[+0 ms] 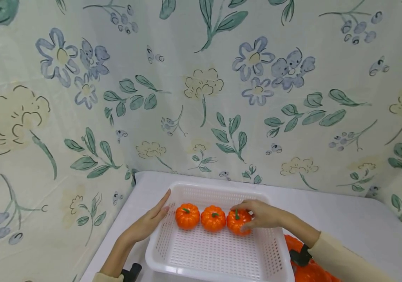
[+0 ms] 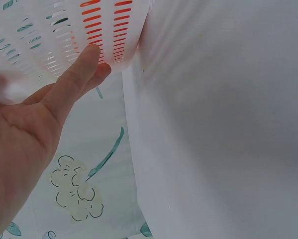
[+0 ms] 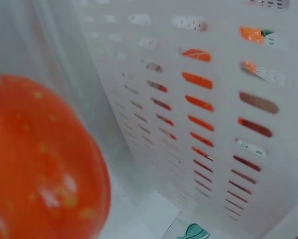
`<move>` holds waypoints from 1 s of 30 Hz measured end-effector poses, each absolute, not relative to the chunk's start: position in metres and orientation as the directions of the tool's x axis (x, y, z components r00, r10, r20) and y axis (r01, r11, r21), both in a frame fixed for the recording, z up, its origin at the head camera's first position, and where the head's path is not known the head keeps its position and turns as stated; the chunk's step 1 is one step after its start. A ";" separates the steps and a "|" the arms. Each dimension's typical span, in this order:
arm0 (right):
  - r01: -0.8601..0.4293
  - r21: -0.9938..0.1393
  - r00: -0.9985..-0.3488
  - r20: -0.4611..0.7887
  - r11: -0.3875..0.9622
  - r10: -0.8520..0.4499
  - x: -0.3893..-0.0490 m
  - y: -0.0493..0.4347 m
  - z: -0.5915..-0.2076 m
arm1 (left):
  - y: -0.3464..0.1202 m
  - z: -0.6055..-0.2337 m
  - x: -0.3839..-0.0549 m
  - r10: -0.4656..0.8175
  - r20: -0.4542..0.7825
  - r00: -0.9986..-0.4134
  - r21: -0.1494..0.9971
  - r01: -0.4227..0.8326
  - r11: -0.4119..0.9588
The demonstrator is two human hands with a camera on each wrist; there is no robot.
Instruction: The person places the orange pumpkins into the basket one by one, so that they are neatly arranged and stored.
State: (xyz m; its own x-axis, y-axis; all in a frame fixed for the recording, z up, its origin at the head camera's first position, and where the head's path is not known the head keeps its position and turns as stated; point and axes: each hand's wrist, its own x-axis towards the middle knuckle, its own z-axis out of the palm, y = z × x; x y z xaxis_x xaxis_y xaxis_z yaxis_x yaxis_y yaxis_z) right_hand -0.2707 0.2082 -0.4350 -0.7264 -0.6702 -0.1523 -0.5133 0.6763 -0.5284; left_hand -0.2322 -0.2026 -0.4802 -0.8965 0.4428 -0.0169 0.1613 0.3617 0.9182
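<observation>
Three small orange toy pumpkins with green stems stand in a row in a white perforated plastic basket (image 1: 187, 270), seen in the head view. My right hand (image 1: 266, 214) holds the right pumpkin (image 1: 235, 225), thumb in front and fingers over the back. To its left are the middle pumpkin (image 1: 213, 219) and the left pumpkin (image 1: 187, 217). My left hand (image 1: 146, 224) rests with extended fingers against the basket's left side. The left wrist view shows that hand (image 2: 44, 114) touching the slotted wall from outside. What lies under the right fingers is hidden.
Beside the basket's right side, partly under my right forearm, lie shiny orange objects (image 1: 314, 272). One large orange object (image 3: 44, 164) is close in the right wrist view, outside the slotted wall. A floral curtain (image 1: 201, 98) hangs behind the white table (image 1: 328, 207).
</observation>
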 end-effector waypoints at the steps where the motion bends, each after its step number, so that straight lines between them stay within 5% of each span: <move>1: -0.518 -0.523 -0.725 -0.151 0.677 -0.672 -0.271 0.208 -0.435 | -0.203 -0.480 -0.232 0.443 -0.017 -0.896 0.918 0.161 0.361; 30: -0.463 -0.508 -0.713 -0.273 0.727 -0.645 -0.274 0.198 -0.424 | -0.201 -0.478 -0.231 0.436 -0.008 -0.900 0.913 0.172 0.371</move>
State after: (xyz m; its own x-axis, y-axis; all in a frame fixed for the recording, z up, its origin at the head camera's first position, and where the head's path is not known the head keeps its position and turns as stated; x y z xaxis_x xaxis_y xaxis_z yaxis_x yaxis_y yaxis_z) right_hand -0.2739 0.1983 -0.4238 -0.7133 -0.6452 -0.2735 -0.4628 0.7268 -0.5076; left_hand -0.2311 -0.2008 -0.4782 -0.8999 0.4359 -0.0076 0.1719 0.3708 0.9127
